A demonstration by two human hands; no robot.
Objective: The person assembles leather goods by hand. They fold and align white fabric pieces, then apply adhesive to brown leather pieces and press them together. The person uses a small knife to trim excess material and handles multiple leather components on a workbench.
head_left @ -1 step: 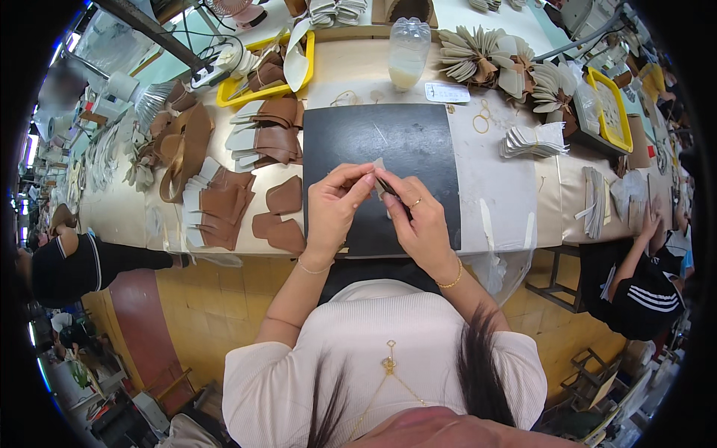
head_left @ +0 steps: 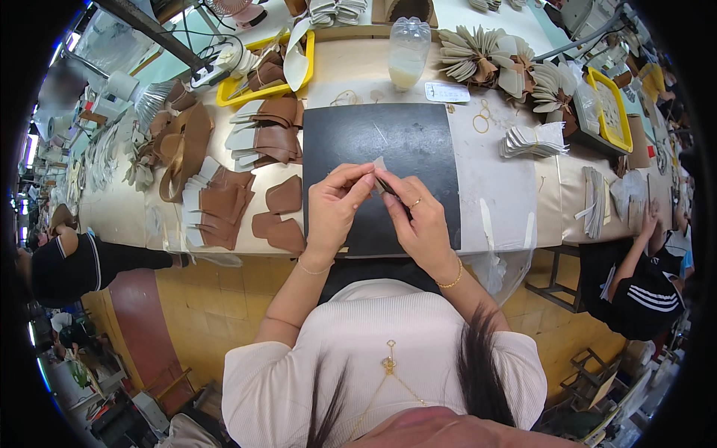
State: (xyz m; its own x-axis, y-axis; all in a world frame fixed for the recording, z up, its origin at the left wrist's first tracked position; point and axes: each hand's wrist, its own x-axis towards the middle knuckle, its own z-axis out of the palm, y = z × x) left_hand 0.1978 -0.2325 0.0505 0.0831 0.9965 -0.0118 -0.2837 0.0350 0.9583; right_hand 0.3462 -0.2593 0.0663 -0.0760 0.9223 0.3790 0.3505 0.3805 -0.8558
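Observation:
Over a black rectangular mat (head_left: 381,134), my hands meet at the fingertips. My left hand (head_left: 334,205) is closed in a pinch on a small pale, flat piece (head_left: 379,162), whose tip sticks up between the fingers. My right hand (head_left: 420,220) pinches a slim dark piece (head_left: 385,184) right beside it; its kind is too small and covered to make out. Left of the mat lie loose brown leather pieces (head_left: 284,196). Fanned stacks of brown leather pieces with pale backing (head_left: 224,205) are farther left.
A clear plastic bottle (head_left: 408,56) with pale contents stands beyond the mat. Yellow trays (head_left: 310,56) sit at the back left and right. White cut pieces (head_left: 534,140), rubber bands (head_left: 481,123) and fanned bundles (head_left: 478,56) lie to the right. Other people work at both sides.

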